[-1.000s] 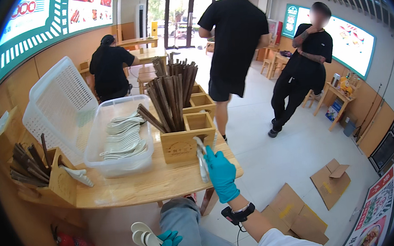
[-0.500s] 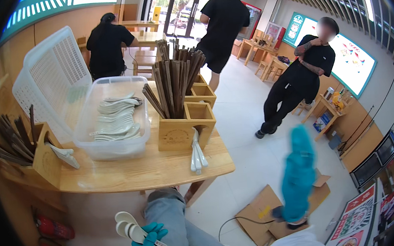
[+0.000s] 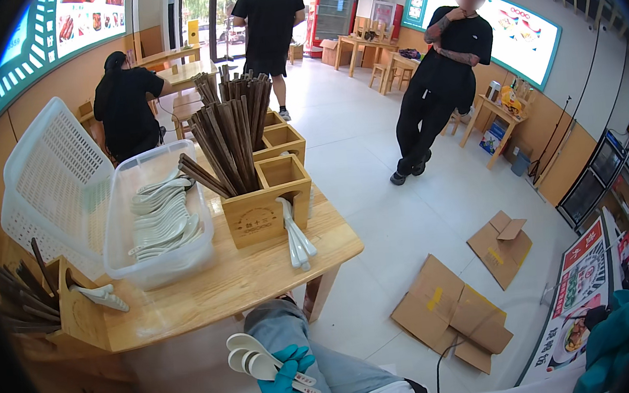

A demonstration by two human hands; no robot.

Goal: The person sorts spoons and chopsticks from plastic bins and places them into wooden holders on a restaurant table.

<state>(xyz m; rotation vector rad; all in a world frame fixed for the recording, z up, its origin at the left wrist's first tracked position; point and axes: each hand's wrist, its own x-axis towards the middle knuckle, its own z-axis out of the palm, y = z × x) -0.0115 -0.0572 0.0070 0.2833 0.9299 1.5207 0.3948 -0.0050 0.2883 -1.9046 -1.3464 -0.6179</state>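
White spoons [image 3: 257,355], a small stack of them, sit at the bottom centre of the frame in the left hand [image 3: 284,385], whose teal-gloved fingers are clenched around the handles. The bowls point up and to the left, the handles run down and to the right past the fingers, so the long axis slants across the lap. The right hand [image 3: 613,339] shows only as a teal glove at the lower right edge, well apart from the spoons; whether its fingers are closed cannot be told. Just above the left hand is the wooden table [image 3: 211,295]. On it, more white spoons lean from the front slot of a wooden holder [image 3: 266,204] filled with dark chopsticks [image 3: 230,133]. To the left stand a clear tub [image 3: 156,225] of spoons and a white basket [image 3: 48,182].
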